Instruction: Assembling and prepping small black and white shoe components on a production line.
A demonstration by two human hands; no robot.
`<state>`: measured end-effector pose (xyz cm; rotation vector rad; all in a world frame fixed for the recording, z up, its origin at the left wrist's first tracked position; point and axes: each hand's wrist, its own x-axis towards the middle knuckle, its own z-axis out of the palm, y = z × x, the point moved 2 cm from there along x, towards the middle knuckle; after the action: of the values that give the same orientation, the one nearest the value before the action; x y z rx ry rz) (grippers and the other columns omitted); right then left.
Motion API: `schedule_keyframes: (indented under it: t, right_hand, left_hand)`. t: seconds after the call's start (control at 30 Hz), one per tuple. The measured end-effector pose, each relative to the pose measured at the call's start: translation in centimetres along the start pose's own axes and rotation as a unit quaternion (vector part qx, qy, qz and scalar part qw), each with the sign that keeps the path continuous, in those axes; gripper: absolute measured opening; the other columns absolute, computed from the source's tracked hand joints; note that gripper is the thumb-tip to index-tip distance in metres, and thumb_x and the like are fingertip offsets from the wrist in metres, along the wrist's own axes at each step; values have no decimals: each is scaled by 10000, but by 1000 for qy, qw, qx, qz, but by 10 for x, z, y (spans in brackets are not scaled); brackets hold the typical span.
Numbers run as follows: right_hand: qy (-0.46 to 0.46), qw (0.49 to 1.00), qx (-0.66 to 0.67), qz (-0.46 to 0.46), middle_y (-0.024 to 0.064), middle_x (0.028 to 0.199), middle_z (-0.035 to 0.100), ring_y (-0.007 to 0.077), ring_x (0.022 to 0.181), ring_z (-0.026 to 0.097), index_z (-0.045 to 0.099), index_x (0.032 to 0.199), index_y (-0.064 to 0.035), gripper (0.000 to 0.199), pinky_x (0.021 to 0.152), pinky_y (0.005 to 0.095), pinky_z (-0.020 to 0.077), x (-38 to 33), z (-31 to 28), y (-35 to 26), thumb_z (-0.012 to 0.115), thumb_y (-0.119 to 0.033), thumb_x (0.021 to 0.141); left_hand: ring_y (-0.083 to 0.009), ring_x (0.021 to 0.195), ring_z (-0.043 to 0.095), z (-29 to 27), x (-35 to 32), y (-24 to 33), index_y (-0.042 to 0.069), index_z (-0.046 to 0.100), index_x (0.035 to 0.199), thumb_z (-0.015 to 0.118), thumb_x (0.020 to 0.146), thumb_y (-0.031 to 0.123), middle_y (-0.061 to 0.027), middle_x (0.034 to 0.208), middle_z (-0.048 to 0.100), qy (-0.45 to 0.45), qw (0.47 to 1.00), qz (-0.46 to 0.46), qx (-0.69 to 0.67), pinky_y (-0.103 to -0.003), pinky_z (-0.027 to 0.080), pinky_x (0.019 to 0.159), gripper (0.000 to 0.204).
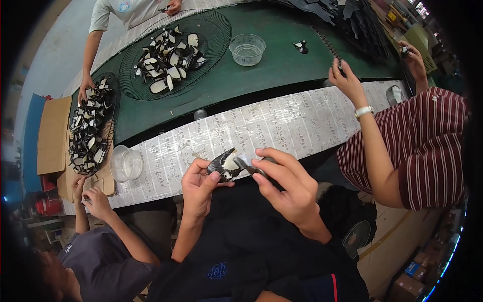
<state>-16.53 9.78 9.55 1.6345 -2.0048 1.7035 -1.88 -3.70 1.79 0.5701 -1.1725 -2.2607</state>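
Observation:
My left hand (200, 185) grips a small curved black piece with a pale inner face (225, 164), held just above the near edge of the paper-covered bench (282, 126). My right hand (284, 182) pinches a short dark tool (247, 166) whose tip touches the piece's pale face. Both hands meet in front of my dark apron, close to my body.
A green belt (271, 70) runs behind the bench, bearing a round wire tray (214, 30) of black-and-white pieces and a clear bowl (247, 49). A second wire tray (92, 125) and clear cup (126, 162) sit left. Three other people work around: right, lower left, far side.

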Motion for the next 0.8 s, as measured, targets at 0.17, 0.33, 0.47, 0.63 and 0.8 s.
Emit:
schedule_keyframes:
  t: [0.17,0.33,0.47,0.63,0.8]
  right_hand:
    - [-32,999,5,-23,188,1082,623,299,875,670,653,1057,41,295,719,330,568,-1,6,1,721,44,770]
    - [-59,998,0,-17,188,1098,614,293,891,667,650,1054,45,286,726,331,566,-2,10,-1,721,20,779]
    - [-32,997,-48,-43,188,1093,614,292,891,666,646,1043,55,276,724,335,565,-3,12,2,722,15,780]
    - [-11,997,-76,-15,184,1075,618,287,885,666,646,1033,58,266,720,331,562,-6,8,2,722,15,781]
    - [-37,998,-31,-37,184,1070,619,288,863,670,649,1032,51,252,706,328,561,-3,10,-3,718,9,794]
  left_hand:
    - [-176,897,652,4,0,0,-11,514,1014,631,908,39,-129,982,645,-8,1000,7,22,-381,607,755,166]
    - [-173,896,648,7,-1,1,-15,523,1025,633,904,19,-130,993,642,-16,999,20,25,-360,602,758,167]
    - [-172,888,646,7,-2,0,-19,523,1023,634,903,14,-131,986,644,-16,999,19,36,-346,592,757,167]
    - [-172,878,647,5,-2,0,-23,524,1024,638,901,13,-130,978,646,-11,999,12,42,-341,586,756,171]
    - [-169,874,646,10,-3,3,-23,525,1021,638,901,9,-130,979,646,-12,999,23,43,-337,586,755,168]
